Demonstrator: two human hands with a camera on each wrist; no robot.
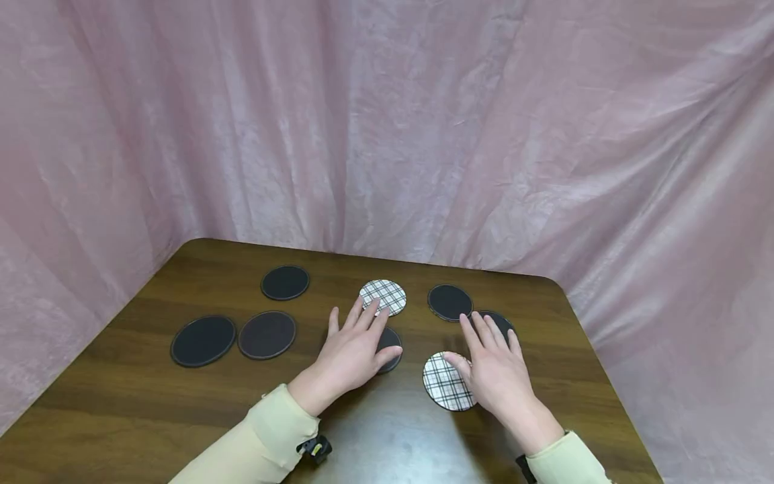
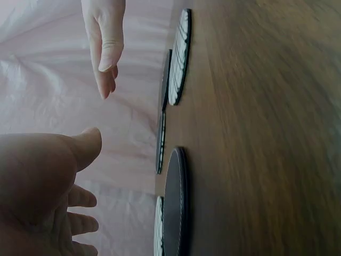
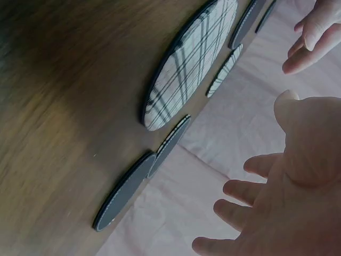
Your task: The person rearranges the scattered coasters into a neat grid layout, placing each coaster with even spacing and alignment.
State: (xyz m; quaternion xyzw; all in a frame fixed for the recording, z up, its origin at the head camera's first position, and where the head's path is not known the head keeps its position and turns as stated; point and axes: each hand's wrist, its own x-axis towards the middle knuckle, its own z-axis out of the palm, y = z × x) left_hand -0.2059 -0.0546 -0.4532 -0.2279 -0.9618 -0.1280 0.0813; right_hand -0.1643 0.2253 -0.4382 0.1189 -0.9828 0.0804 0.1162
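My left hand [image 1: 353,351] hovers palm down over a black round coaster [image 1: 390,341], fingers spread and holding nothing. Its fingertips overlap a white plaid coaster [image 1: 390,294] behind in the head view. Also spread and holding nothing, my right hand [image 1: 497,371] hangs above the table. Its thumb overlaps a nearer plaid coaster [image 1: 444,383], shown in full in the right wrist view [image 3: 186,69]. Beyond the right fingertips lie two dark coasters, one at the back [image 1: 449,301] and one partly hidden [image 1: 500,323]. Both wrist views show a gap between the palms and the coasters.
Three more dark coasters lie on the left of the brown wooden table [image 1: 145,396]: one at the back [image 1: 285,282], one in the middle [image 1: 267,335] and one farthest left [image 1: 203,341]. A pink curtain [image 1: 387,134] hangs right behind the table's far edge.
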